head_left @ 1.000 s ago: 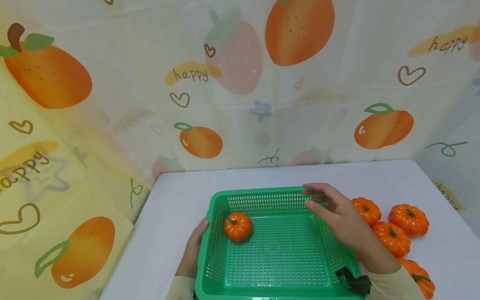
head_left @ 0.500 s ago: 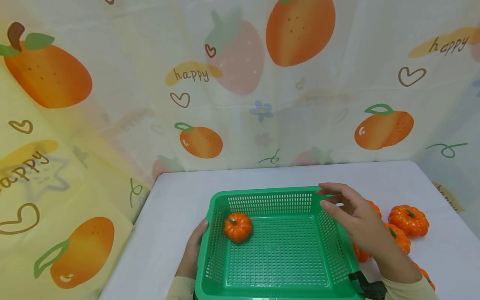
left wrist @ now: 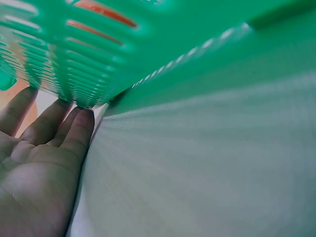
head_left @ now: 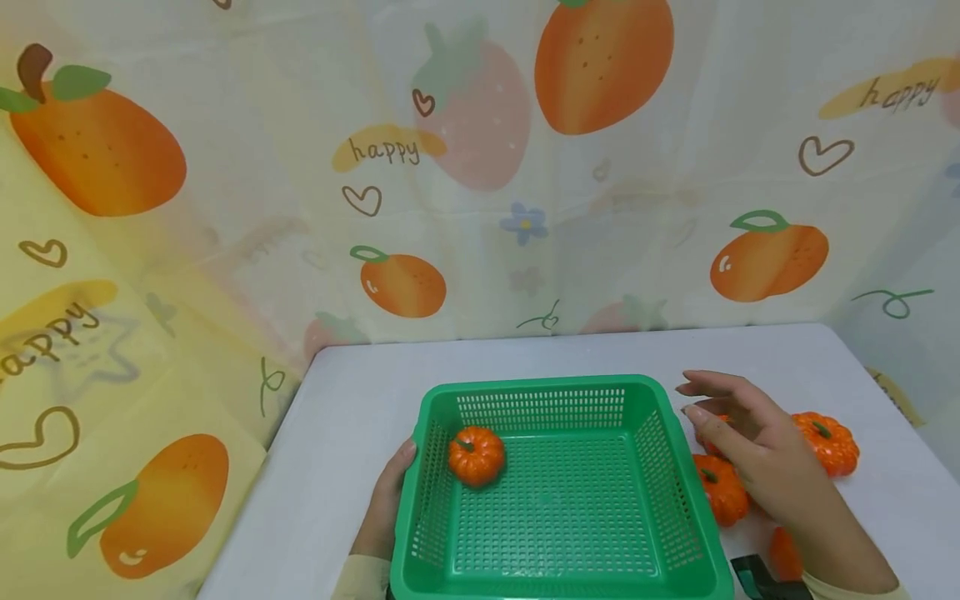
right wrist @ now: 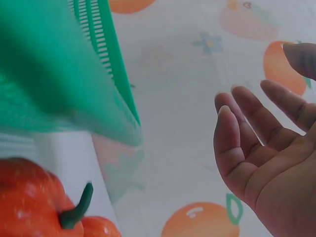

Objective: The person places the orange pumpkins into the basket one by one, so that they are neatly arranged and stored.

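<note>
A: Hovering over the loose small orange plastic pumpkins (head_left: 722, 492), the right hand (head_left: 757, 454) is palm-down just off the right wall of the green perforated plastic basket (head_left: 558, 575). Fingers spread and relaxed, gripping nothing (right wrist view shows the fingers (right wrist: 247, 148) apart, open air between them).

B: Left hand?

A: The left hand (head_left: 386, 500) is flat against the basket's left outer wall, fingers straight and close together. The left wrist view shows the fingertips (left wrist: 81, 123) touching the slotted side; no curl round it.

B: Where are the pumpkins?

A: One small orange pumpkin with a green stem (head_left: 476, 454) sits inside the basket, back-left area, near the left wall. The loose ones lie on the white table (head_left: 352, 392) just right of the basket: one beside the wall, another (head_left: 828, 442) further right, one (head_left: 783, 554) near the wrist, partly hidden. One more lies under the hand, mostly covered.

B: Contact between right hand and pumpkins?

A: Can't tell from these views.
</note>
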`<state>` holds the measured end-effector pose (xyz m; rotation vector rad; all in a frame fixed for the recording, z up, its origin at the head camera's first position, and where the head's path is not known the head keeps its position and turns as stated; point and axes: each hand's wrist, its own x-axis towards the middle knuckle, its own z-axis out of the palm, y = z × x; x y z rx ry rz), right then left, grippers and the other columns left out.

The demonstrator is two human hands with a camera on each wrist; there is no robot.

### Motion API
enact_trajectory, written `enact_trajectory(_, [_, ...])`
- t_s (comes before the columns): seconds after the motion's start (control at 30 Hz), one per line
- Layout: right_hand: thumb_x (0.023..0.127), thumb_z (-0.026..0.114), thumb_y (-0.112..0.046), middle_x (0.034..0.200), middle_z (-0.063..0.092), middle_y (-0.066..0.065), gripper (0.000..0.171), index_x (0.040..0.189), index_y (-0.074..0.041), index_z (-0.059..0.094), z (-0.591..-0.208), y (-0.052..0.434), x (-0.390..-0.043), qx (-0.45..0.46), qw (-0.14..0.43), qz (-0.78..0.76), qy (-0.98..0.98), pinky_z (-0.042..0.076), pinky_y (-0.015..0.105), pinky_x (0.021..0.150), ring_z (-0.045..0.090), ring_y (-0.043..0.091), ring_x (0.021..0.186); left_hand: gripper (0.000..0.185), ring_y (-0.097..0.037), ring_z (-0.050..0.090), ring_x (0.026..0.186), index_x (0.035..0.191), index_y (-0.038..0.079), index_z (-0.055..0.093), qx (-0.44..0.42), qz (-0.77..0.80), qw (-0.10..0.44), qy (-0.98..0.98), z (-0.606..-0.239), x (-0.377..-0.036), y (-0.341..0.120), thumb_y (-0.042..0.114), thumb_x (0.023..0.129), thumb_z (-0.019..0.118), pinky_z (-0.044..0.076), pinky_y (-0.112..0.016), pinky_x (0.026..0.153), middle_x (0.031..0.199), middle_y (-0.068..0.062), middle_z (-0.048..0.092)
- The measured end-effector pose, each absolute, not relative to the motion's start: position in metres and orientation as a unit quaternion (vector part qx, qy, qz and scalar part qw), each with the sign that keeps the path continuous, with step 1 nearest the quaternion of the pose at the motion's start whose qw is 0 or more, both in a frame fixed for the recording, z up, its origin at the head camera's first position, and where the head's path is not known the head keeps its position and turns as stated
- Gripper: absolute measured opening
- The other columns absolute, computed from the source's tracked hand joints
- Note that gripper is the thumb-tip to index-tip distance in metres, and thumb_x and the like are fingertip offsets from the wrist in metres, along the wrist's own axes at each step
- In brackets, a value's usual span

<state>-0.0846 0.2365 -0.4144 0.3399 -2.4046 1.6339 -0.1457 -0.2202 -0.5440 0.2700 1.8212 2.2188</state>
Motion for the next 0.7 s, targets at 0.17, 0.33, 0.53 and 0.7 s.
enact_trajectory(0.17, [0.114,0.060,-0.012,0.139,0.064,-0.004,0.043,0.156,-0.013,0.054,-0.415,0.248,-0.077,0.086,0.089,0.549,-0.827,0.059,0.022,0.087,0.066,0.012,0.114,0.074,-0.052,0.023,0.157,0.176,0.019,0.014,0.076,0.767,0.134,0.623,-0.540,-0.143,-0.217,0.051,0.113,0.034,0.031,-0.062,0.118,0.173,-0.023,0.023])
enact_trajectory(0.33, [0.114,0.062,-0.017,0.139,0.065,-0.008,0.044,0.158,-0.016,0.054,-0.420,0.259,-0.068,0.053,0.080,0.527,-0.845,0.057,0.020,0.085,0.066,0.009,0.115,0.074,-0.053,0.021,0.157,0.176,0.017,0.012,0.080,0.766,0.133,0.624,-0.541,-0.144,-0.218,0.050,0.113,0.033,0.030,-0.062,0.119,0.173,-0.024,0.022])
enact_trajectory(0.53, [0.114,0.062,-0.019,0.138,0.064,-0.007,0.043,0.157,-0.017,0.055,-0.428,0.273,-0.060,0.035,0.092,0.500,-0.860,0.053,0.016,0.084,0.061,0.006,0.115,0.074,-0.051,0.018,0.158,0.176,0.015,0.009,0.092,0.768,0.135,0.619,-0.541,-0.144,-0.219,0.048,0.113,0.031,0.022,-0.065,0.121,0.174,-0.025,0.018])
enact_trajectory(0.7, [0.114,0.063,-0.029,0.142,0.061,-0.006,0.047,0.159,-0.019,0.053,-0.435,0.285,-0.051,-0.012,0.070,0.487,-0.871,0.051,0.012,0.082,0.058,0.000,0.115,0.074,-0.053,0.023,0.156,0.176,0.016,0.011,0.082,0.765,0.133,0.625,-0.542,-0.144,-0.219,0.049,0.113,0.031,0.027,-0.064,0.120,0.172,-0.027,0.022])
